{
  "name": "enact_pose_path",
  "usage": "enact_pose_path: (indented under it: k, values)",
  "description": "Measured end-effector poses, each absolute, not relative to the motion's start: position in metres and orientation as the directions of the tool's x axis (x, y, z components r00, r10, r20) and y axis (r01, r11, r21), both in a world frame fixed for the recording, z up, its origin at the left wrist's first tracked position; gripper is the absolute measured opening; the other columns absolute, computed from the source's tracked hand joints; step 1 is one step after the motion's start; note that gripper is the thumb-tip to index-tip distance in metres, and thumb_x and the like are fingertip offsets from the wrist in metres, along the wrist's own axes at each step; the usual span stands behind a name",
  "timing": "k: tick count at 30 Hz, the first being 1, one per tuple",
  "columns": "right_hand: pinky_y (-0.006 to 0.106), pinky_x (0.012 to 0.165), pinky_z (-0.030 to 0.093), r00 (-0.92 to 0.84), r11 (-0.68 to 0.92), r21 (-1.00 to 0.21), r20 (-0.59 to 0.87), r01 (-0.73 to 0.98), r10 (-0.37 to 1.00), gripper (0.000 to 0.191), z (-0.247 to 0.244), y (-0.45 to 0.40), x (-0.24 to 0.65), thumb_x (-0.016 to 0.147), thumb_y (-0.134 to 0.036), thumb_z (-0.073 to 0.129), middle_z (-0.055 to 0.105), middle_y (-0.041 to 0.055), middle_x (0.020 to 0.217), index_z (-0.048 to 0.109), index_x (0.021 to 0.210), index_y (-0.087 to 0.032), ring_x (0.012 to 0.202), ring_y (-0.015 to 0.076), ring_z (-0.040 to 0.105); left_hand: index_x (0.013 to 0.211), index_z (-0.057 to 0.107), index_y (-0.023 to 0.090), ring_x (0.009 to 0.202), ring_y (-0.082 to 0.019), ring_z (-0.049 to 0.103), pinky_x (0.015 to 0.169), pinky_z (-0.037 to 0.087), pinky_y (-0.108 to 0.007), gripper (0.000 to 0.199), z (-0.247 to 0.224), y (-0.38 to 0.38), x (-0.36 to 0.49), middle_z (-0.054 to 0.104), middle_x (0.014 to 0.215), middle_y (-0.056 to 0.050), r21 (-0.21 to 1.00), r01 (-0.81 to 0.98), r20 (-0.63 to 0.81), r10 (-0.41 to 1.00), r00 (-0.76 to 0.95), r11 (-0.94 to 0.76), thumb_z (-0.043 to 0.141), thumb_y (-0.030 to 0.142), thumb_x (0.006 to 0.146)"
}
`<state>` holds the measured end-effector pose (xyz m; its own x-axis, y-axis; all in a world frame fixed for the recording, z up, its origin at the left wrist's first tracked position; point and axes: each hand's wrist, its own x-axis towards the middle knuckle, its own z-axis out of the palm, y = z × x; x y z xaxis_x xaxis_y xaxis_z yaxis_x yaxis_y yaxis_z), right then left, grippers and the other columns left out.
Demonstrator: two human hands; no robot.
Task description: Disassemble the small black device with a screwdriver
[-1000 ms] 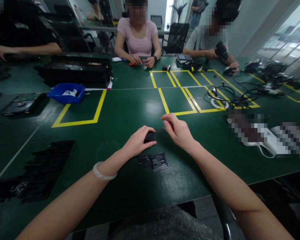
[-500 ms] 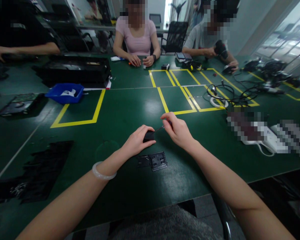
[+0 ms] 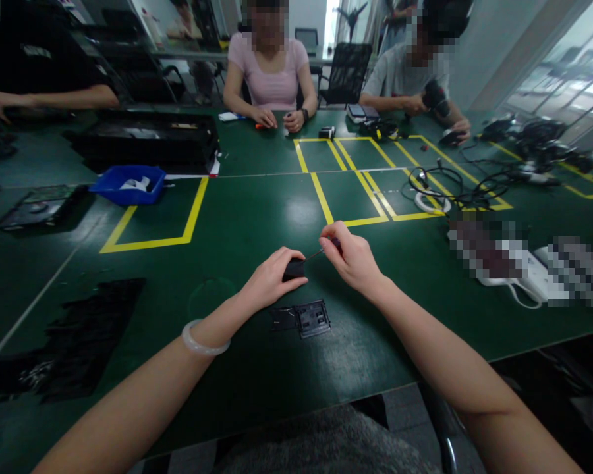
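My left hand (image 3: 273, 276) grips a small black boxy part (image 3: 293, 268) on the green table, thumb on the near side and fingers over the far side. In my right hand (image 3: 346, 255) is a screwdriver (image 3: 314, 254), its dark handle mostly hidden by my fingers. The thin metal shaft slants down to the left, and its tip meets the right end of the black part. Just nearer to me lie a black plastic frame piece (image 3: 314, 318) and a thinner dark flat piece (image 3: 282, 318) that touches its left side.
Black plastic parts (image 3: 84, 329) are piled at the left. A blue tray (image 3: 128, 185) holding white scraps stands near a black bin (image 3: 153, 141). Tangled cables (image 3: 454, 187) and a white power strip (image 3: 524, 280) lie at the right. Several people sit around the table.
My right hand has shifted very slightly to the right with the screwdriver. My left hand and the black part stay in place.
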<state>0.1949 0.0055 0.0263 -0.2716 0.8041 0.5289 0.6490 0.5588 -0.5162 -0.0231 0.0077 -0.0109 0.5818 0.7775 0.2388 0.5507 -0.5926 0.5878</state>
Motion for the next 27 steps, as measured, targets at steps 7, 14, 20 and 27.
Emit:
enact_pose_path:
  k: [7,14,20,27]
  values:
    - [0.024,0.062,0.04,-0.263,0.566,-0.537,0.539,0.626,0.8,0.016,0.0249,0.0052,0.1944,0.099,-0.03,0.043,0.062,0.0007,0.075,0.054,0.107,-0.021,0.063,0.0143,0.059,0.116,0.054,0.022,0.106,-0.026,0.061,0.092,0.049,-0.04,0.032,-0.0116,0.0076,-0.0233,0.06,0.112,-0.007,0.586,0.558,0.231,0.781,0.581,-0.588,0.066,0.037,0.09]
    - [0.024,0.062,0.039,-0.295,0.578,-0.498,0.536,0.647,0.791,0.019,0.0272,0.0041,0.1958,0.1,-0.035,0.045,0.059,-0.0005,0.07,0.056,0.092,-0.022,0.062,0.0134,0.056,0.117,0.054,0.021,0.107,-0.025,0.06,0.093,0.048,-0.04,0.033,-0.0122,0.0079,-0.023,0.06,0.113,-0.007,0.586,0.551,0.239,0.777,0.583,-0.594,0.067,0.036,0.09]
    - [0.024,0.062,0.041,-0.279,0.581,-0.525,0.545,0.621,0.791,0.016,0.0268,0.004,0.1941,0.1,-0.03,0.043,0.062,0.0007,0.075,0.055,0.104,-0.021,0.064,0.0141,0.059,0.116,0.054,0.021,0.108,-0.026,0.06,0.094,0.048,-0.04,0.032,-0.0114,0.0071,-0.0232,0.06,0.113,-0.007,0.587,0.557,0.226,0.78,0.584,-0.587,0.066,0.036,0.09]
    - [0.024,0.06,0.038,-0.293,0.571,-0.505,0.527,0.647,0.798,0.019,0.0282,0.0041,0.1943,0.1,-0.035,0.045,0.059,-0.0013,0.069,0.055,0.092,-0.023,0.06,0.0129,0.056,0.117,0.054,0.022,0.107,-0.026,0.061,0.093,0.049,-0.04,0.032,-0.0113,0.0073,-0.0233,0.061,0.113,-0.007,0.589,0.549,0.24,0.777,0.582,-0.593,0.066,0.036,0.09]
